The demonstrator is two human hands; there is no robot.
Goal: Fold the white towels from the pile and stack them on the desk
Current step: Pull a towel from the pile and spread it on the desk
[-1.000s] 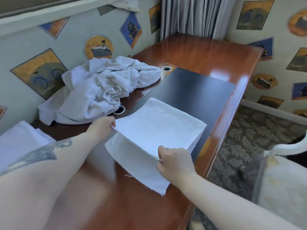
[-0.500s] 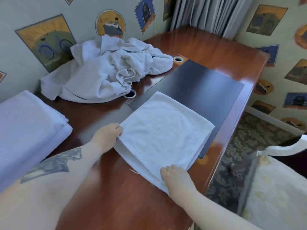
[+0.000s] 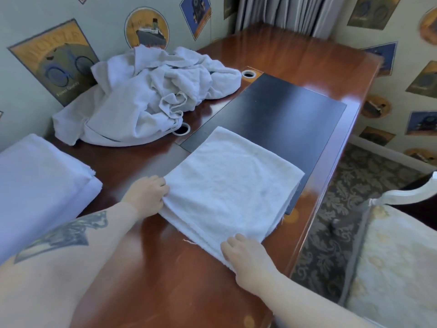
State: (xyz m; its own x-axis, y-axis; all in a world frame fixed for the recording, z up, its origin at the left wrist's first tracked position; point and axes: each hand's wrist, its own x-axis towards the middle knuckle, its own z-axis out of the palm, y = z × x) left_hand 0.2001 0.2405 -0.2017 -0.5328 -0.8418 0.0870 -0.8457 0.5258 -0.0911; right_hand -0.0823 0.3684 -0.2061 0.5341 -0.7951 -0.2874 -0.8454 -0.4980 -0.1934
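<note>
While both hands sit on the folded white towel (image 3: 230, 183), L hand (image 3: 147, 194) pinches its left corner, fingers curled at the edge; R hand (image 3: 248, 256) grips the near corner, fingers curled over it. Towel lies flat at desk (image 3: 146, 268) front edge, partly over black inlay (image 3: 283, 114). Unfolded towel pile (image 3: 146, 95) at back-left by wall; folded stack (image 3: 40, 183) at left edge.

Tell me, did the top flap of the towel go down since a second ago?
Yes. The folded towel now lies flat on the desk, its raised near layer lowered. The left hand and right hand hold its near corners.
</note>
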